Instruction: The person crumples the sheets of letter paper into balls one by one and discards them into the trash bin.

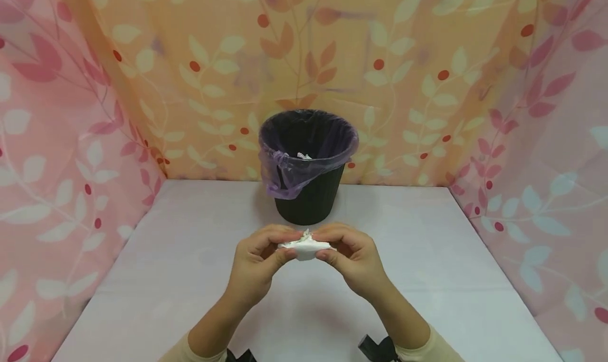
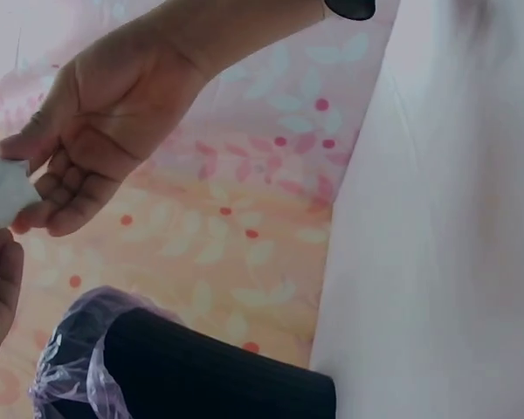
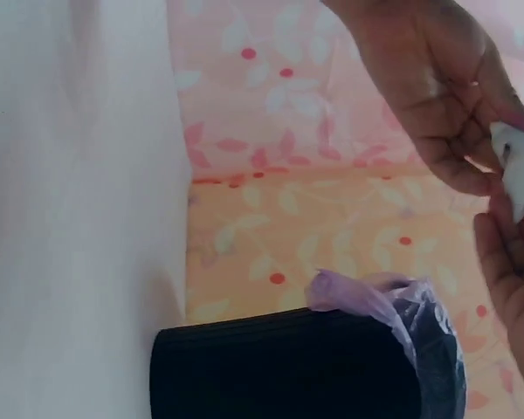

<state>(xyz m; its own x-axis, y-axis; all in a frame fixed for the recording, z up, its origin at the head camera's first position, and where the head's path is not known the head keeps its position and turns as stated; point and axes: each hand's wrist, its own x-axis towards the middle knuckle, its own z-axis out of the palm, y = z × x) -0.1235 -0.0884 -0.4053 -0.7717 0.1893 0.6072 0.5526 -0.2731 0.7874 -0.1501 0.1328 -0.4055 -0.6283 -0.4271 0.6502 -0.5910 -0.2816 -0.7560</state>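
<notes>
In the head view, my left hand point(image 1: 254, 262) and right hand point(image 1: 355, 257) meet in front of me, holding a crumpled white tissue point(image 1: 306, 248) between them. Each hand pinches one end of it between thumb and fingers, and a small twisted tuft stands up at its middle. The left wrist view has the tissue point(image 2: 4, 192) at its left edge, partly cut off. Its folded, creased side shows in the right wrist view, where the tissue point(image 3: 522, 170) lies between the fingertips of both hands.
Beyond my hands stands a black bin point(image 1: 309, 203) on the white-covered table point(image 1: 190, 235). A purple bag point(image 1: 292, 177) lines it and folds over its rim, with a white scrap point(image 1: 303, 155) inside. Patterned cloth point(image 1: 199, 103) hangs behind and on both sides.
</notes>
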